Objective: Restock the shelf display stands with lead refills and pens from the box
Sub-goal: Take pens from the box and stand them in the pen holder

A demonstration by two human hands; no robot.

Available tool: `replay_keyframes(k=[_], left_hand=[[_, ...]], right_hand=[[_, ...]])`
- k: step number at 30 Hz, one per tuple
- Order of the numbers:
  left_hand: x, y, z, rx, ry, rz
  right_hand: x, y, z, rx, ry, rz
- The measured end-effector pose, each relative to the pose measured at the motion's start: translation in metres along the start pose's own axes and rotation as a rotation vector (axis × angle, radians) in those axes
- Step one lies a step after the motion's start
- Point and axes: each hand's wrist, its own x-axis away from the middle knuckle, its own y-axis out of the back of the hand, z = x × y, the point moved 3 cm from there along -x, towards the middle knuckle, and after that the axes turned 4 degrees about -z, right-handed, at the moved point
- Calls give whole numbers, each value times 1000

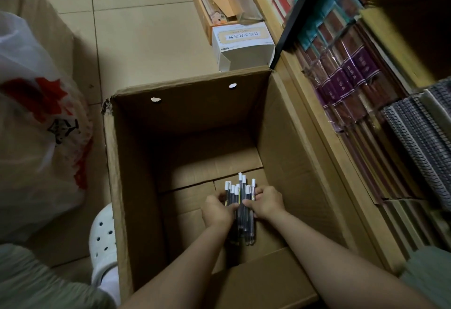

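Deep in the cardboard box (136, 162), on its floor | one bundle of pens (240, 201), about eight white caps | left hand (218, 208) and right hand (266, 202) both gripping the bundle

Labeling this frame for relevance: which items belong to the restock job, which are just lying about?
In the job:
- bundle of pens, held by both hands
- left hand
- right hand
- cardboard box they come from

Lying about:
- white plastic bag
- small white carton
- open brown box of oddments
- spiral notebooks
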Motion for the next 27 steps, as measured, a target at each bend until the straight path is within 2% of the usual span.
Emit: replay_keyframes(k=[6,11,17,20,23,27], left_hand=[[0,-8,-4,-10,10,47],[4,-9,1,-4,14,8],[0,5,-1,118,14,-44],[2,14,-7,193,-35,9],[8,23,-20,241,-111,151],[29,42,-55,308,-161,320]], right_hand=[[-7,-1,-4,82,46,38],[-7,6,-9,69,27,-27],[-4,17,-2,60,73,-51],[3,29,7,25,110,-65],[16,45,20,-30,137,-63],[44,72,38,-246,195,-80]])
